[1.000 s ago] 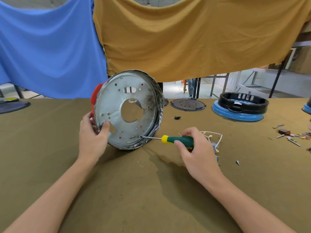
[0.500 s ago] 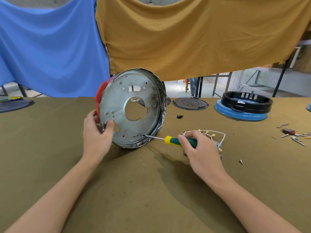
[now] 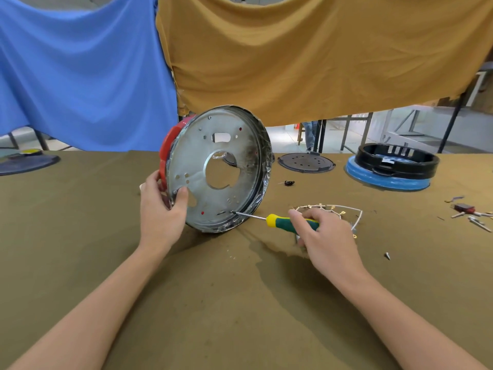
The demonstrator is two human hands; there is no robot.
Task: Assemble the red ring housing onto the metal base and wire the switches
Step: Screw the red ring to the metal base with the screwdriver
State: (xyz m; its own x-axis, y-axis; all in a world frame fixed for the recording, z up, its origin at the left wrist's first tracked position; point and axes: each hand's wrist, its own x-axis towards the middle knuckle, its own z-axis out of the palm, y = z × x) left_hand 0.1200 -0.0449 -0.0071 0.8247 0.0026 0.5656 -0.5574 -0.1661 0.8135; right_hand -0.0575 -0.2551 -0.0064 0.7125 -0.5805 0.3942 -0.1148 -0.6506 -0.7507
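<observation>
On an olive cloth-covered surface point(image 3: 240, 303), a person stands one metal base point(image 3: 217, 169) on edge, its punched face toward the camera and one red ring housing point(image 3: 166, 148) showing behind its rim at 9 o'clock. The left hand point(image 3: 160, 209) grips that rim, thumb pressed on the face and fingers curled behind against the red part, while the right hand point(image 3: 322, 236) pinches the green-and-yellow handle of one screwdriver point(image 3: 280, 222), its tip set at a fixing point near 6 o'clock on the base. The thin plate looks stiff and fairly light but sharp-edged and prone to roll, so a firm hold at the rim, away from the tool, seems the soundest. One white wire harness point(image 3: 346, 209) with brass terminals lies just beyond the right hand, not yet connected. At 1 o'clock sit one dark perforated disc point(image 3: 306, 162) and one black ring housing point(image 3: 397, 161) on a blue base; small loose parts point(image 3: 469, 213) are scattered at 3 o'clock, too small to count. Two hanging cloths, one blue cloth point(image 3: 80, 76) and one mustard cloth point(image 3: 306, 54), form the backdrop.
</observation>
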